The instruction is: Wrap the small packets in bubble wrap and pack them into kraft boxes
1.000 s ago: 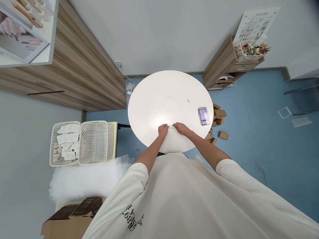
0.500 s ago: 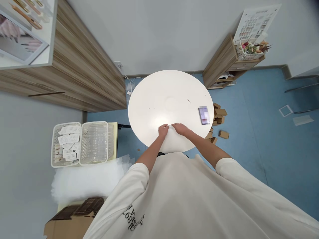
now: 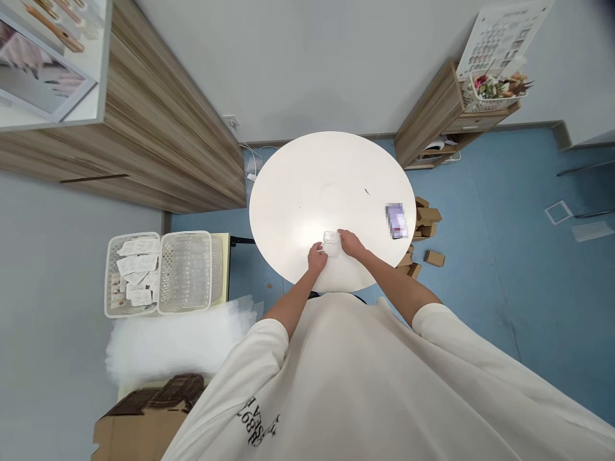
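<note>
A small clear plastic box sits on the near part of the round white table. My left hand is curled at the box's near left corner, fingers closed on it. On the box's right side is my right hand, its fingers bent and gripping the edge. Both hands hold the box between them just above or on the tabletop; I cannot tell which.
A phone lies at the table's right edge. Small cardboard boxes are scattered on the blue floor to the right. To the left stand two white baskets, white padding and a brown carton.
The clear box now shows between my hands, where earlier only a thin edge was seen. My left hand has drawn back toward me a little.
</note>
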### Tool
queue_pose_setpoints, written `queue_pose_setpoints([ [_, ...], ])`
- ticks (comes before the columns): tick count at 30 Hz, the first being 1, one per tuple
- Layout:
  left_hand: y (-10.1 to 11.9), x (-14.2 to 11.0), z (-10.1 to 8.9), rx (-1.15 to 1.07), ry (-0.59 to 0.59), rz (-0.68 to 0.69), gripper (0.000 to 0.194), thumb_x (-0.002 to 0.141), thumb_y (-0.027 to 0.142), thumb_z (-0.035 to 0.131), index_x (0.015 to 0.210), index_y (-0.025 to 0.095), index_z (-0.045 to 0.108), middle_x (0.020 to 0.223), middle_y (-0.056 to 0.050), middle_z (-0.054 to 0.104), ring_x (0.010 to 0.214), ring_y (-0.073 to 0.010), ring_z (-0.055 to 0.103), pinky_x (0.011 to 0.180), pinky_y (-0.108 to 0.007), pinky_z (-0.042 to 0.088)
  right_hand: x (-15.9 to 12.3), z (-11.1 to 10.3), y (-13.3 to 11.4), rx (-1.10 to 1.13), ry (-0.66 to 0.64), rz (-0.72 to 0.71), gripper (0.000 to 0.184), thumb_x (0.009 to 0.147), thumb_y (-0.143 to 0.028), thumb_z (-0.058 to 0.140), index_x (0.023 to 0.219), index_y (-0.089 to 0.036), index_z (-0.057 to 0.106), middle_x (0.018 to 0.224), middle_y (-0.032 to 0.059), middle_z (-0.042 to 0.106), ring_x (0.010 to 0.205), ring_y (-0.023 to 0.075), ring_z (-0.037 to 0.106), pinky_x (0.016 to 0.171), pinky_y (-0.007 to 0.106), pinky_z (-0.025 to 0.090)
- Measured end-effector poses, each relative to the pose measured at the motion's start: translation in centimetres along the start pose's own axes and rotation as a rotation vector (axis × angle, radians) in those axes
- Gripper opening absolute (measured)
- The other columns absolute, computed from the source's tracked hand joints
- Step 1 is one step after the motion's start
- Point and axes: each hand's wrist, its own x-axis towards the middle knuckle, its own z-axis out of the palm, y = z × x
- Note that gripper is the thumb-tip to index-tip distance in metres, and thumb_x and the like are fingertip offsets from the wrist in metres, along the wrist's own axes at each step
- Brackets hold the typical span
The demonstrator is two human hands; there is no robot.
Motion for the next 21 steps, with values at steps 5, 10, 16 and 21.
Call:
queue_pose_setpoints([
  [5,-0.3,-0.3,0.1,0.016,-0.030,-0.024,0.057,0.078,0.008,0.066,0.133,0.020,0.056,0.133,-0.012,0.062,0.113,-0.0217,0.064,0.097,-0.034,0.051,-0.5,1.8,1.1,0.213,0.058,0.099,0.056,0.097,-0.015,0.039,0.153,-0.017,0.037,0.140,0.0146,0.057,0.124,0.0254,0.057,0.104,0.039,0.046],
  [10,-0.6,-0.9,-0.1,0.079,-0.044,-0.040,0.053,0.081,0.010,0.061,0.133,0.019,0.055,0.135,-0.013,0.062,0.118,-0.0225,0.062,0.102,-0.035,0.048,-3.0,3.7,1.9,0.281,0.071,0.137,0.046,0.092,-0.014,0.046,0.137,-0.021,0.055,0.129,0.0100,0.064,0.111,0.0224,0.063,0.097,0.037,0.051],
  [16,-0.9,-2.0,-0.1,0.119,-0.101,0.019,0.052,0.082,0.012,0.060,0.132,0.020,0.055,0.138,-0.012,0.061,0.122,-0.0237,0.060,0.104,-0.037,0.047,-4.6,5.2,2.4,0.347,0.073,0.122,0.040,0.091,-0.014,0.047,0.127,-0.020,0.062,0.128,0.0097,0.065,0.114,0.0211,0.063,0.100,0.037,0.051],
  [21,0.1,-1.2,0.1,0.113,-0.109,0.033,0.052,0.082,0.014,0.060,0.133,0.021,0.054,0.142,-0.011,0.058,0.126,-0.0248,0.058,0.105,-0.038,0.046,-3.5,5.0,2.5,0.380,0.082,0.110,0.044,0.091,-0.017,0.048,0.134,-0.020,0.059,0.135,0.0091,0.063,0.118,0.0214,0.061,0.104,0.038,0.049],
])
